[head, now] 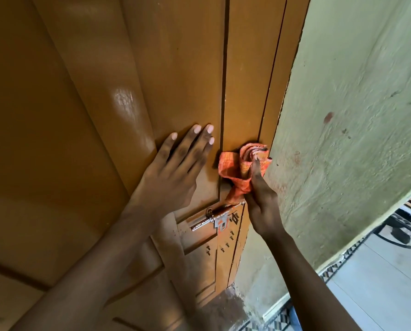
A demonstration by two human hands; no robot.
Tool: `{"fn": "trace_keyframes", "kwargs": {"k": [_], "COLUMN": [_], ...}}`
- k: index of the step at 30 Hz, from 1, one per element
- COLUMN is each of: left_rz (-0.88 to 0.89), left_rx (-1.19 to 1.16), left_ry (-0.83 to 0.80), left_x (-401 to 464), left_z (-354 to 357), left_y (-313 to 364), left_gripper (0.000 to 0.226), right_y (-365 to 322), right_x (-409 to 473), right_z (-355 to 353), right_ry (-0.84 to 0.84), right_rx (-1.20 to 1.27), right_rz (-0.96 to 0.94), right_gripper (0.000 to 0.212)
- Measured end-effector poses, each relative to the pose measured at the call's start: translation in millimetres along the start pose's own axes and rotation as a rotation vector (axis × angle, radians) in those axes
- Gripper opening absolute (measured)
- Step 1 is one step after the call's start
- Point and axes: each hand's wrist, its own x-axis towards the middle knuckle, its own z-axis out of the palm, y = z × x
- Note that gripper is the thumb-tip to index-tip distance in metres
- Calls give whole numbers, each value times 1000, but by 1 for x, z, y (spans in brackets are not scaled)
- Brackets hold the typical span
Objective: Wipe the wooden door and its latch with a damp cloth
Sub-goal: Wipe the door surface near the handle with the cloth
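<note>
Wiping door (128,115) edge: right hand (262,201) grips bunched cloth (238,166) above latch (214,217); left hand (173,170) flat, fingers straight, bracing panel. Risk: dangling cloth tail snagging latch bolt; latch likely unwiped.

One head-worn view looks forward, close against the door (104,115), wall (355,115) at right.

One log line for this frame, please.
left hand flat on brown wooden door | right hand holds crumpled orange cloth above metal latch
</note>
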Motion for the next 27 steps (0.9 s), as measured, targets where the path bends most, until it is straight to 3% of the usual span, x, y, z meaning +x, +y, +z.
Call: {"fn": "trace_keyframes", "kwargs": {"k": [5, 12, 16, 22, 25, 27], "left_rz": [-8, 2, 1, -14, 2, -48], "left_rx": [32, 102, 126, 74, -59, -275], "left_ry": [0, -9, -2, -48, -52, 2], "left_x": [0, -1, 0, 0, -1, 0], "left_z": [2, 4, 1, -6, -12, -20], "left_y": [1, 1, 2, 2, -1, 2], "left_gripper": [80, 79, 77, 81, 70, 54], "right_y": [3, -5, -7, -30, -52, -66], "right_x": [3, 7, 6, 2, -8, -17], "right_z": [5, 27, 27, -6, -18, -23], "right_ry": [203, 359, 446, 535, 607, 593], "right_rx": [-242, -202, -6, 637, 990, 1156], "right_rz": [-90, 4, 102, 446, 633, 709], "right_gripper": [54, 55, 44, 36, 31, 32]}}
